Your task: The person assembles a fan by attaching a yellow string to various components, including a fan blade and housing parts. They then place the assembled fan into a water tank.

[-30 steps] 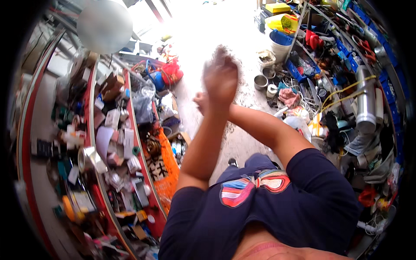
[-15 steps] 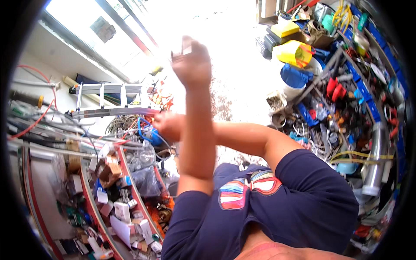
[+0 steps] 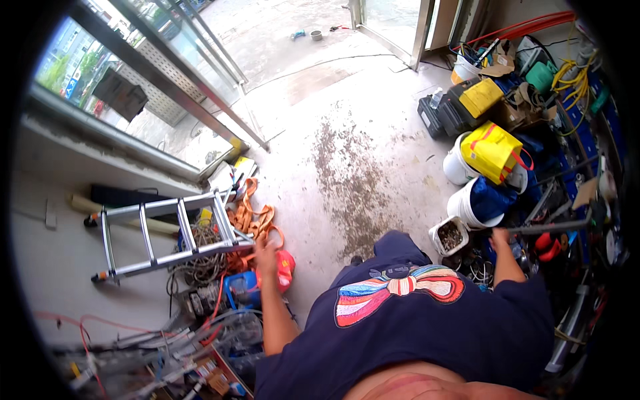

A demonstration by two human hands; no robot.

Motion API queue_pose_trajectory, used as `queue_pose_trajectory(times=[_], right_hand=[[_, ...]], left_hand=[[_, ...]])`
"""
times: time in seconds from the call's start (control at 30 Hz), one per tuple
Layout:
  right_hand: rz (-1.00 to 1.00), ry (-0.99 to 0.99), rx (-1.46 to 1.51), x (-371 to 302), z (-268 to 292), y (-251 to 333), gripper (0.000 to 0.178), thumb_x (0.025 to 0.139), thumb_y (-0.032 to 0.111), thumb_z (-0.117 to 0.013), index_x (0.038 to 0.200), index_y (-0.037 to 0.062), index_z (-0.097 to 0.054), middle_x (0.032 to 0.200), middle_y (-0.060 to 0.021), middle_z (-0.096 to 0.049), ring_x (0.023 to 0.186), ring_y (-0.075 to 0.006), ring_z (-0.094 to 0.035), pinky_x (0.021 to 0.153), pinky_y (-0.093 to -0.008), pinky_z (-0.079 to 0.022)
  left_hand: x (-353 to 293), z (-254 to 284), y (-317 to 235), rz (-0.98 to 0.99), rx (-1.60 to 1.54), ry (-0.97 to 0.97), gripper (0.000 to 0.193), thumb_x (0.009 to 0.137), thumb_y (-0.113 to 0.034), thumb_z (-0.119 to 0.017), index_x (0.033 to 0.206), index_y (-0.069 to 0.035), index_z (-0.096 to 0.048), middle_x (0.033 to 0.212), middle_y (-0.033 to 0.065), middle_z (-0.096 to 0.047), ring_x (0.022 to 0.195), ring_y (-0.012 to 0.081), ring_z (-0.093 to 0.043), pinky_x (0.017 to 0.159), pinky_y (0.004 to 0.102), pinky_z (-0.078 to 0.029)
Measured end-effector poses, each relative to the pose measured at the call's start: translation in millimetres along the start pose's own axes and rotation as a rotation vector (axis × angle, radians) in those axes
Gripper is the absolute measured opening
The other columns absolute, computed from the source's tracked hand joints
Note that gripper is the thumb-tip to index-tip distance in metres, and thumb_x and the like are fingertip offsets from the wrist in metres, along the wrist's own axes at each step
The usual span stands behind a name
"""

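Observation:
My left hand (image 3: 265, 253) is out at my left side with its fingers apart, just by the near end of an aluminium ladder (image 3: 184, 217). A red bag or wrap (image 3: 285, 270) shows right beside my left wrist. Out to my right, my right hand (image 3: 499, 239) hangs low with loosely extended fingers and nothing visible in it. Nearest to it are a white tub of small dark bits (image 3: 451, 237) and a white bucket (image 3: 467, 203) with blue plastic inside.
Orange straps (image 3: 250, 217) and coiled rope (image 3: 199, 250) lie by the ladder. Black tool cases (image 3: 465, 103) and a yellow bag (image 3: 491, 150) stand among buckets on the right. Dark dirt marks the floor (image 3: 350, 177) ahead, which leads toward a glass door frame (image 3: 193, 87).
My arms were crossed before me, one hand raised and blurred; now they are lowered and apart. The view has shifted toward the doorway, and the bright glare over the floor has faded.

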State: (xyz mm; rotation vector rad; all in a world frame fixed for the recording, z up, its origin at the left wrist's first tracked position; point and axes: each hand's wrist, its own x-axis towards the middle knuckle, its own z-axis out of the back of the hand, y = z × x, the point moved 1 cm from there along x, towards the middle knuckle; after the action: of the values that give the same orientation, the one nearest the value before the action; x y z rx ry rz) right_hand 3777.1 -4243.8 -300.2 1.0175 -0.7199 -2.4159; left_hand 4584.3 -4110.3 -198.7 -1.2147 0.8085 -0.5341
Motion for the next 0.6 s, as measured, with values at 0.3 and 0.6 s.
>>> queue_pose_trajectory(times=[0.3,0.6], right_hand=[[-0.291,0.042,-0.109,82.2,-222.9,210.5,0.018,0.082,0.018,-0.053,0.095,0.0075,-0.058,0.074,-0.0103,-0.059,0.052,-0.0252,-0.058,0.041,-0.039,-0.042],[0.856,0.705,-0.115,82.5,-629.0,869.1,0.029,0.086,0.015,-0.058,0.109,-0.0019,-0.057,0.094,-0.009,-0.062,0.072,-0.0141,-0.062,0.065,-0.0274,-0.05]], left_hand=[[408.7,-254.3,-199.4,-0.417,0.17,0.181,0.041,0.087,-0.008,-0.054,0.127,0.0,-0.046,0.109,0.0104,-0.059,0.08,0.0177,-0.062,0.074,0.0277,-0.05],[550.3,-147.1,-20.9,0.751,0.515,-0.024,0.035,0.088,-0.017,-0.056,0.119,-0.003,-0.05,0.091,0.0093,-0.058,0.072,0.0173,-0.06,0.059,0.0282,-0.048]])
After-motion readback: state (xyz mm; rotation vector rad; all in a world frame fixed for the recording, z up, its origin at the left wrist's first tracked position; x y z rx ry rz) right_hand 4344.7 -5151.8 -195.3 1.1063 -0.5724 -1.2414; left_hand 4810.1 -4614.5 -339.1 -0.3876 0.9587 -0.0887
